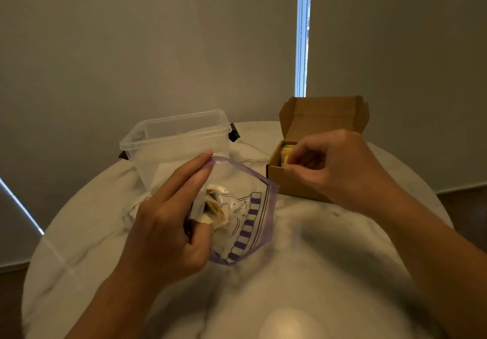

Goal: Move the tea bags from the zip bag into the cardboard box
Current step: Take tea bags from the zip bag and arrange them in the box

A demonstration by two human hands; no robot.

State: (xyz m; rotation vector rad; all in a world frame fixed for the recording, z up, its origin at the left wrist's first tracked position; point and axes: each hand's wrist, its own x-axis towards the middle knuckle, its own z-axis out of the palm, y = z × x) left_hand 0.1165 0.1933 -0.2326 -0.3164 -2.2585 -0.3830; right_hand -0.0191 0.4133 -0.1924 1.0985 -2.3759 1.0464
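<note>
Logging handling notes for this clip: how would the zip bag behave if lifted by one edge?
Probably floppy: the zip bag is thin film, creased where the left hand holds it. Likely light; the few tea bags inside may slide.

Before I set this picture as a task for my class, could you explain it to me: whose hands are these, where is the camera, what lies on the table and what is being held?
There is no machine here: a person works with two bare hands. The one picture comes from a camera worn on the person's head, looking forward and down. On a round marble table stand a clear plastic tub and an open cardboard box. The left hand holds a zip bag by its mouth, and tea bags show inside it. The right hand reaches over the box, and its fingers pinch a yellow tea bag at the box's opening.
</note>
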